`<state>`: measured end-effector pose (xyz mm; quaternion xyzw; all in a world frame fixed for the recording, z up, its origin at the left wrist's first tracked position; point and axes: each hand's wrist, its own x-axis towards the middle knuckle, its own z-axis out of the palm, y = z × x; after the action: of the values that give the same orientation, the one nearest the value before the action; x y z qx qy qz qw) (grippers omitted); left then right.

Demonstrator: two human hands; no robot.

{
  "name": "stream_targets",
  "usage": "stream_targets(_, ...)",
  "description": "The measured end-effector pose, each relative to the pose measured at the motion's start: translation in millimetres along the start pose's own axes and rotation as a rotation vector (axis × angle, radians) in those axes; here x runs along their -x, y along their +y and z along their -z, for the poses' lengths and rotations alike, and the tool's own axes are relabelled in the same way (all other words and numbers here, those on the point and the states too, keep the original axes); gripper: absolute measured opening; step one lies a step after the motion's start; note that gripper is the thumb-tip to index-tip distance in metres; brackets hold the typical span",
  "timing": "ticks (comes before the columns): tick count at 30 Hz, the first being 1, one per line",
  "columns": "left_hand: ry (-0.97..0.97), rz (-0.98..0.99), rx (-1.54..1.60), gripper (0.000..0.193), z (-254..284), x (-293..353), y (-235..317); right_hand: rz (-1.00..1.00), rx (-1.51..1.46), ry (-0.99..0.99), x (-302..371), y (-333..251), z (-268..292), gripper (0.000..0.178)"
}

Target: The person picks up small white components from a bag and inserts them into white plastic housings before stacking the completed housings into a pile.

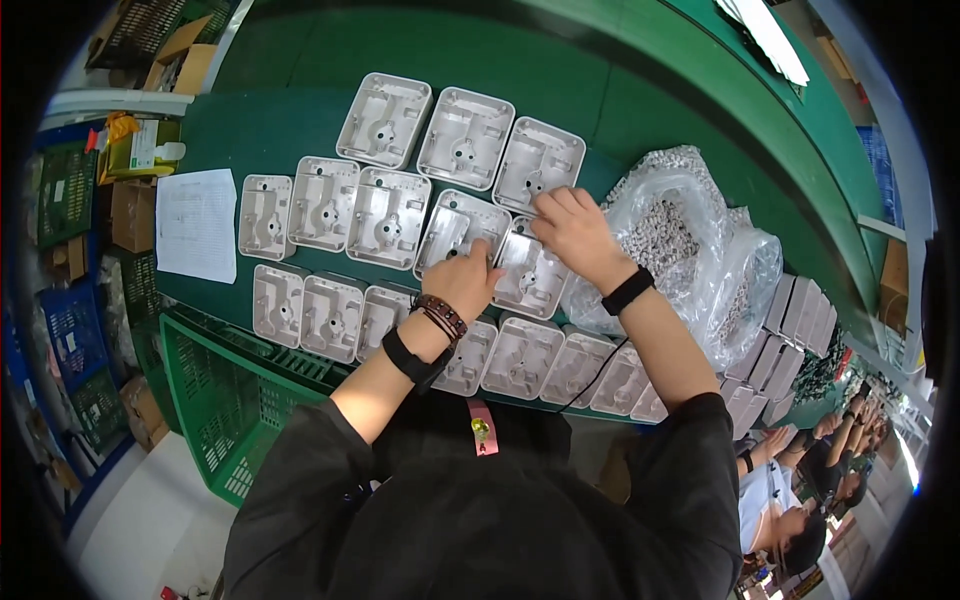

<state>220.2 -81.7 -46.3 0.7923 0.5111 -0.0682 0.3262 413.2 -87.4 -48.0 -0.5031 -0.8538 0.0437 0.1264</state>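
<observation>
Rows of light grey plastic housings, open at the top, lie on a green table. My left hand [461,279] reaches over one grey housing [468,210] in the middle row, its fingers bent together down into it. What those fingers hold, if anything, is hidden. My right hand [578,236] is closed, fingertips down at the edge between an upper grey housing [545,150] and a lower grey housing [530,275]. Anything in its fingers is too small or covered to make out. Small round dark-holed fittings show inside the housings.
Right of my right hand sits a clear plastic bag [660,230] full of small pale parts. Stacked grey housings [780,340] stand beyond it. A paper sheet [196,225] lies at the left, with a green crate [200,400] below the table edge. Other people sit at the lower right.
</observation>
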Motion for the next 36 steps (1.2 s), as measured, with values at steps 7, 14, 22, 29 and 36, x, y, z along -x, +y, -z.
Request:
stream_targets(7, -0.098, 0.027, 0.020, 0.031, -3.3, -4.8, -1.8, 0.150, 0.021, -0.047, -4.1, 7.6, -23.6, 0.008)
stream_targets(14, -0.083, 0.033, 0.002, 0.028, -4.5, -9.8, -4.1, 0.114, -0.094, -0.019, -3.3, 2.8, 1.9, 0.007)
stream_targets(22, -0.068, -0.058, 0.468, 0.042, -2.8, 0.4, -27.9, -0.481, -0.345, 0.226, 18.8, -21.8, 10.7, 0.018)
stream_targets(29, -0.511, 0.175, 1.306, 0.069, 10.7, 17.5, -25.8, -0.611, -0.573, 0.346, 8.9, -126.0, 9.2, 0.017)
stream_targets(36, -0.621, 0.128, 1.204, 0.076, 27.8, 36.8, -21.6, -0.677, -0.646, 0.291, 8.0, -160.3, 1.0, 0.018)
